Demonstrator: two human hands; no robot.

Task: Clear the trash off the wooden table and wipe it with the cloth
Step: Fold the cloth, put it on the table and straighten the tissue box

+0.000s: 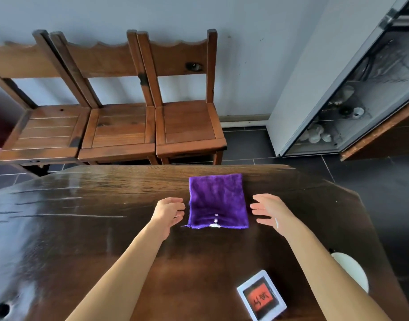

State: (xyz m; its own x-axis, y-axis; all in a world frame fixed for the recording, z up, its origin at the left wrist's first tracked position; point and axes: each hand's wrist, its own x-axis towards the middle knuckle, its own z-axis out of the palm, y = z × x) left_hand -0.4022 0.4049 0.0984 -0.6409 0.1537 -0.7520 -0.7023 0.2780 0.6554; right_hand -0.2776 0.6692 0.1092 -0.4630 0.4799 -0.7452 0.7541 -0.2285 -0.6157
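Wooden table (87,228), purple cloth (218,201), open hands beside

You see three wooden chairs (120,107) in a row against a pale wall (245,54), dark floor tiles (247,142), and a glass-fronted cabinet (351,105) at right.

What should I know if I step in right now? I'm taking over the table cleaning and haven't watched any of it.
Left hand: open, empty, beside the left edge of the purple cloth.
Right hand: open, empty, beside the cloth's right edge.
The cloth lies folded flat on the wooden table, toward its far side, neither hand gripping it.
No loose trash shows on the table; only a white-framed card sits near the front right.
Whether wiping is done cannot be told. Left: pick up the cloth and wipe.
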